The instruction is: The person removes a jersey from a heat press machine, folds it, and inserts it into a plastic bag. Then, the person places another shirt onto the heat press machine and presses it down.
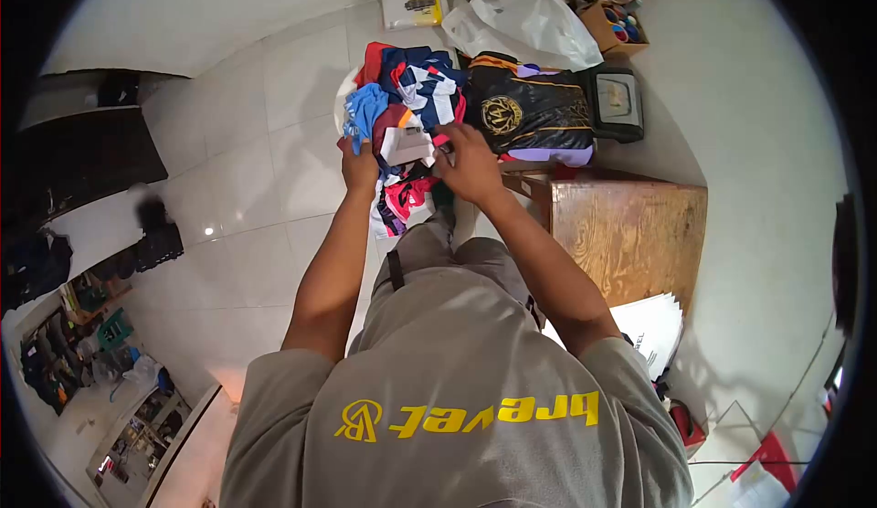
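A mixed heap of sports-shirt cloth (420, 83) in navy, red, white and maroon lies in front of me. My left hand (360, 168) is at the heap's near left side, its fingers closed on a light blue cloth (366, 106). A white and grey piece of cloth (407, 146) is spread between my hands. At its right edge, my right hand (471, 168) has thumb and fingers bent together around a small red and dark cloth edge. Below them hangs a pink-red patterned cloth (402, 199).
A black garment with a gold emblem (539, 106) lies on a pile to the right. Behind it are a white plastic bag (525, 19) and a yellow-white packet (414, 9). A wooden cabinet (630, 234) stands close at my right. Tiled floor (237, 179) extends left.
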Action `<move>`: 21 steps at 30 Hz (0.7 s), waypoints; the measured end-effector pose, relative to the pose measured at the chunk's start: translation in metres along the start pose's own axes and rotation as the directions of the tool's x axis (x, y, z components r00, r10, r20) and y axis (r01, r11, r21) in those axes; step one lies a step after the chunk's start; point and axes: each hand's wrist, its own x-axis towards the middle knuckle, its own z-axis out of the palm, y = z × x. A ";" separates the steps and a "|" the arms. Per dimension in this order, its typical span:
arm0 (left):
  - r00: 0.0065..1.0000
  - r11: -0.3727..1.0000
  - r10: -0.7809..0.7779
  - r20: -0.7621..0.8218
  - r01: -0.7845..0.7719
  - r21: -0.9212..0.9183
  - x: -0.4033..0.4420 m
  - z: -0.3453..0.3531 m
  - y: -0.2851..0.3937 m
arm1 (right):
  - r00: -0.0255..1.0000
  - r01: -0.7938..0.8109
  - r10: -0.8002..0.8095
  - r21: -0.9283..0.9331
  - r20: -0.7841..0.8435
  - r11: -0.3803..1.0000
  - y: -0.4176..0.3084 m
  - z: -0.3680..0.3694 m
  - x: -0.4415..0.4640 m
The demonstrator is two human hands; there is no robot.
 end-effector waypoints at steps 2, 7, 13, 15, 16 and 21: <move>0.999 0.995 0.004 -0.035 -0.001 0.096 0.011 0.004 0.000 | 0.960 -0.104 0.131 -0.120 0.248 0.987 0.005 0.019 0.019; 0.989 0.995 0.099 -0.106 -0.097 0.021 0.057 0.032 -0.024 | 0.728 -0.278 0.351 -0.214 0.589 0.936 0.023 0.077 0.046; 0.977 0.977 0.106 -0.184 -0.068 0.204 0.076 0.043 -0.019 | 0.817 -0.369 0.400 -0.157 0.414 0.916 0.023 0.107 0.092; 0.971 0.980 0.129 -0.201 -0.094 0.178 0.080 0.041 -0.023 | 0.888 -0.347 0.371 -0.133 0.273 0.928 0.028 0.118 0.102; 0.967 0.970 0.146 -0.210 -0.098 0.222 0.080 0.039 -0.026 | 0.896 -0.329 0.353 -0.130 0.269 0.935 0.039 0.129 0.105; 0.934 0.974 0.178 -0.309 -0.123 0.189 0.067 0.028 -0.013 | 0.923 -0.268 0.284 -0.092 0.260 0.959 0.058 0.128 0.126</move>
